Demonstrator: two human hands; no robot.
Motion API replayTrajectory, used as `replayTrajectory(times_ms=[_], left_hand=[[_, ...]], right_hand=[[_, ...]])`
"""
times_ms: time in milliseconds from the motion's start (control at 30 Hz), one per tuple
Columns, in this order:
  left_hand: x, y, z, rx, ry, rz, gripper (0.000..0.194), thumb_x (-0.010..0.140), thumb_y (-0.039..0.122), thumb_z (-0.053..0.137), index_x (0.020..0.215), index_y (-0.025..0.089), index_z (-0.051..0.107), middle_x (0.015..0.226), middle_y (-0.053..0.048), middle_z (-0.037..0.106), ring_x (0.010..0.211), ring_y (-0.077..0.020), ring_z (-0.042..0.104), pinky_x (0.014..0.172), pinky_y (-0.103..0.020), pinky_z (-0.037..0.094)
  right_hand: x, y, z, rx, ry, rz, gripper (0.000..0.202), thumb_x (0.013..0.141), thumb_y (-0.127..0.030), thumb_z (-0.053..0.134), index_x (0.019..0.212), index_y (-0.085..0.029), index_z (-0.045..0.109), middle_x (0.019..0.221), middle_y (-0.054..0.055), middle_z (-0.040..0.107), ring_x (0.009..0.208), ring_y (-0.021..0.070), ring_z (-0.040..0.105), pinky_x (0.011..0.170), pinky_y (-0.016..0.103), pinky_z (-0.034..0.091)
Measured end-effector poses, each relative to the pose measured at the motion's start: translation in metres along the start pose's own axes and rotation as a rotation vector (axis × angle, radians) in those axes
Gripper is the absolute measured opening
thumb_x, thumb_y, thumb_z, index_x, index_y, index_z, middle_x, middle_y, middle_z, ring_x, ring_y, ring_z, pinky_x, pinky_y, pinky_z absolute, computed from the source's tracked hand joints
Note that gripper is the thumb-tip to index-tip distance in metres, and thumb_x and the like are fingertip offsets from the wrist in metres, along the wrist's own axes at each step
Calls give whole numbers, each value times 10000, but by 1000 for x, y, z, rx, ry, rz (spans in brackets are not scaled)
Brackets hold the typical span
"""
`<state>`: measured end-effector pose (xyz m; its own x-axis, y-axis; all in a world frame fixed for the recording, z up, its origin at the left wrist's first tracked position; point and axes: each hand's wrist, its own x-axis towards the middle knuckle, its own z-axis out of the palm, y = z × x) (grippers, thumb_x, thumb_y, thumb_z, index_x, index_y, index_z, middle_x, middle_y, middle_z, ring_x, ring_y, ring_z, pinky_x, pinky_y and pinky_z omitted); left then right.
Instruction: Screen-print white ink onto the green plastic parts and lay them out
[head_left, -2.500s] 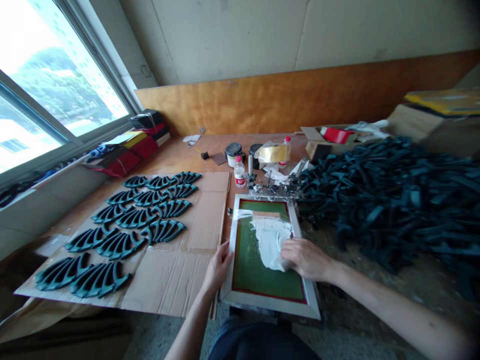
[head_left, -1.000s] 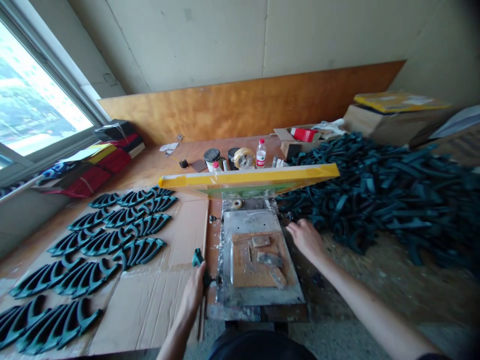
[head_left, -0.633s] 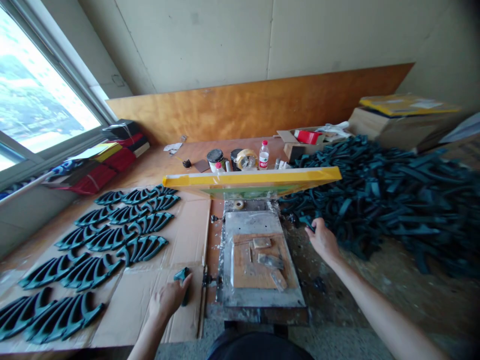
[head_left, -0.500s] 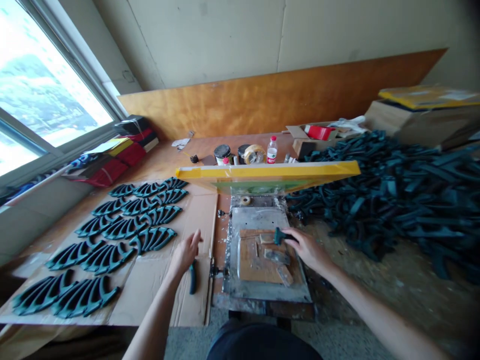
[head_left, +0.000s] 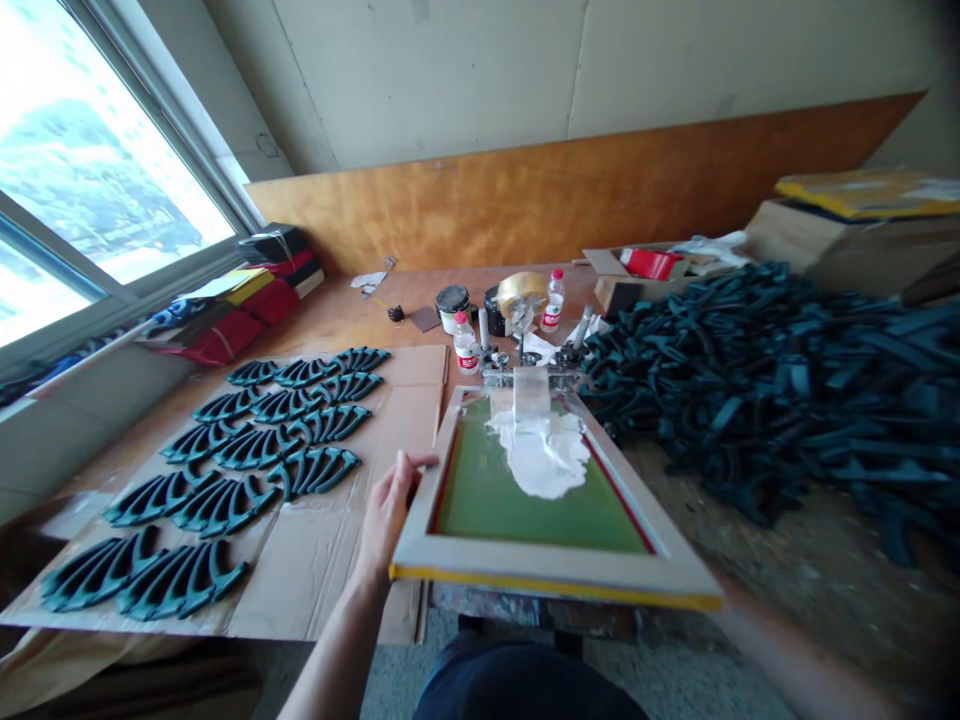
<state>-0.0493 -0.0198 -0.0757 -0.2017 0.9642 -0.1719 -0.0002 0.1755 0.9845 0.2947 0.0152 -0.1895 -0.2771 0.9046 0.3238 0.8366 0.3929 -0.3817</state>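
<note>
A silk-screen frame (head_left: pixel 555 555) with a green mesh (head_left: pixel 480 490) lies tilted down over the work plate. White ink (head_left: pixel 551 460) is pooled on its upper half, and a flat squeegee (head_left: pixel 531 400) stands in the ink at the far end. My left hand (head_left: pixel 390 505) is closed at the frame's left rail, its fingertips on the edge. On the other side only my right forearm (head_left: pixel 787 625) shows; the hand is hidden beneath the frame's near right corner, so its fingers and anything in them cannot be seen. The plate's top is covered.
Rows of dark green curved plastic parts (head_left: pixel 225 505) lie on cardboard (head_left: pixel 311 560) at left. A big heap of similar parts (head_left: pixel 750 390) fills the right. Bottles (head_left: pixel 465 345), a can (head_left: pixel 452 305) and a tape roll (head_left: pixel 523 290) stand behind the frame.
The screen frame has swung down from its raised position over the plate. My left hand has moved to its left rail. My right hand, which held a dark green part, has gone beneath it.
</note>
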Motion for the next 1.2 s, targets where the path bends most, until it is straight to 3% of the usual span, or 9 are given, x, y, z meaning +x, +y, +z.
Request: replayTrajectory(times_ms=[133,300,433,667,767,933,1033,1133,1200], left_hand=[[-9,-76,-7,72,-112,-150,751,703,612,652,1296,160,561,700,-13,657,677,-181,611,603,-251,468],[4,-121,-2,324,-88,-111,699,774,539,591,1366,182,491,687,3,635,654,-168,594,605,-251,453],[9,-126,-5,393,-121,-107,647,809,521,541,1349,166,507,746,-22,666,715,-187,622,630,-258,465],[9,-133,-7,418,-153,-88,577,838,520,494,1284,159,556,855,-47,700,800,-199,646,716,-268,483],[10,-134,-7,380,-151,-72,566,837,517,501,1270,157,560,893,-54,705,829,-199,646,724,-264,486],[7,-126,-7,268,-138,-111,589,794,531,571,1247,155,576,786,-33,686,726,-179,628,635,-249,472],[5,-120,-6,207,-119,-131,609,755,540,619,1232,163,593,691,-9,651,656,-169,605,579,-240,449],[4,-113,-6,154,-148,-151,646,752,537,628,1277,168,560,643,11,616,590,-149,569,531,-230,424],[3,-103,-8,127,-170,-164,701,750,540,635,1332,171,509,597,39,575,512,-118,513,486,-213,385]], right_hand=[[37,17,-34,12,120,76,334,904,-326,429,1030,-158,689,956,108,672,821,220,646,762,360,545],[95,-41,-30,-66,-6,-135,473,748,-279,705,1189,-186,561,1138,110,581,1062,264,548,900,388,482],[85,-70,-12,-141,-265,-235,81,803,-119,583,850,-181,602,848,60,622,851,205,562,739,300,466],[33,-52,-31,-5,-423,-625,193,772,-25,472,782,-169,602,790,61,615,811,191,530,721,292,420],[41,-53,-33,50,-442,-566,177,763,-38,505,749,-186,601,744,32,606,776,175,536,696,280,417],[24,-58,-16,42,-165,-550,267,812,-40,442,916,-164,654,895,89,651,914,211,554,821,344,442],[15,-58,-20,50,-213,-577,238,828,-81,470,938,-176,658,920,84,658,936,221,562,874,372,433],[40,-61,-30,65,-255,-436,153,849,-186,568,973,-210,655,905,56,661,891,209,576,839,351,446],[71,-63,-34,44,-216,-305,321,837,-242,623,1158,-242,608,940,44,664,886,203,583,822,333,457]])
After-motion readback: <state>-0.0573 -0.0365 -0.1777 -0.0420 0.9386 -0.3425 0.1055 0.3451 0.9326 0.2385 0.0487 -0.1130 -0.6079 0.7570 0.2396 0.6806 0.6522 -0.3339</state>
